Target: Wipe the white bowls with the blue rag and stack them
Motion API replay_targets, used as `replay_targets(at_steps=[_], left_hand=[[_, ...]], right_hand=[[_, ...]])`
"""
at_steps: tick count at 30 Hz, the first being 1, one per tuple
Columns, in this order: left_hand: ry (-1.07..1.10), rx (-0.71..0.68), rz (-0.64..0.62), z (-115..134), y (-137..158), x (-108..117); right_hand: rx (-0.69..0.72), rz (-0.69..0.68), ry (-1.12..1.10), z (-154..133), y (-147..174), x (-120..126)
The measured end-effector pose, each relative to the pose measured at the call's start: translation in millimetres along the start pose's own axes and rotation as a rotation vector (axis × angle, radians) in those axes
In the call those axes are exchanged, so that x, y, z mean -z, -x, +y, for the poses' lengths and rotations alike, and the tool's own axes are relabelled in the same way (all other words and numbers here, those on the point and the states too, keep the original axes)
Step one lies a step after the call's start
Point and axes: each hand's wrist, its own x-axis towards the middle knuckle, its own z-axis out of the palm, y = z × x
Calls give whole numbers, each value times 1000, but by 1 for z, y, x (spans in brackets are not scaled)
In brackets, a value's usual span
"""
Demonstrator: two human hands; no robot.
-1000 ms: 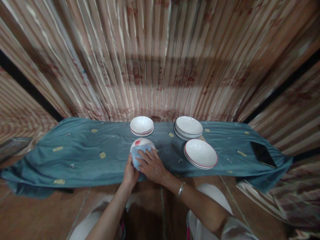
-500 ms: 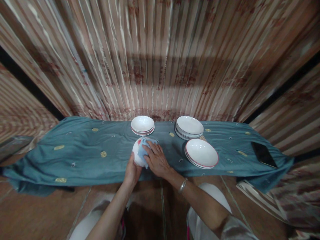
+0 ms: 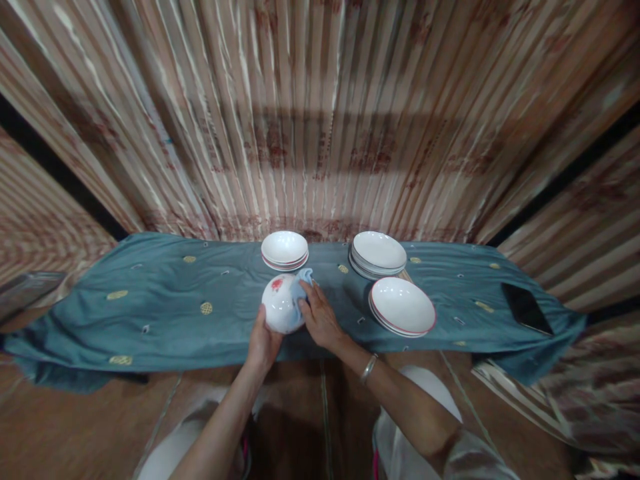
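Note:
A white bowl [image 3: 280, 308] with a red flower on its outside is tilted so that its rounded underside faces me. My left hand [image 3: 265, 340] grips it at the lower left edge. On the bowl's right side, my right hand [image 3: 321, 319] presses a light blue cloth [image 3: 299, 300] against the surface, fingers closed over the cloth. Just behind the bowl stands a stack of small white bowls [image 3: 285, 248]. To the right of my right hand is a stack of red-rimmed white dishes [image 3: 403, 307].
Behind the red-rimmed dishes stands a stack of dark-rimmed white plates [image 3: 379, 252]. A black phone [image 3: 526, 308] lies at the right end of the table, which a teal patterned cloth [image 3: 170, 320] covers. A pleated curtain [image 3: 310, 133] hangs along the back.
My right hand and the blue cloth have slid toward the bowl's right edge. More of the bowl's white surface and the red flower now show.

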Motion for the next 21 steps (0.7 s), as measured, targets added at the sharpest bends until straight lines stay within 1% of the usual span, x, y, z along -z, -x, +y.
replay_targets(at_steps=[5, 12, 16, 21], left_hand=[[-6, 34, 31, 3, 0, 2], [74, 70, 37, 5, -5, 9], [88, 79, 44, 5, -8, 15], [58, 91, 68, 5, -9, 18]], right_hand=[[-45, 13, -63, 9, 5, -8], [-118, -16, -91, 12, 16, -22], [-119, -53, -82, 14, 24, -28], [-93, -108, -5, 12, 38, -32]])
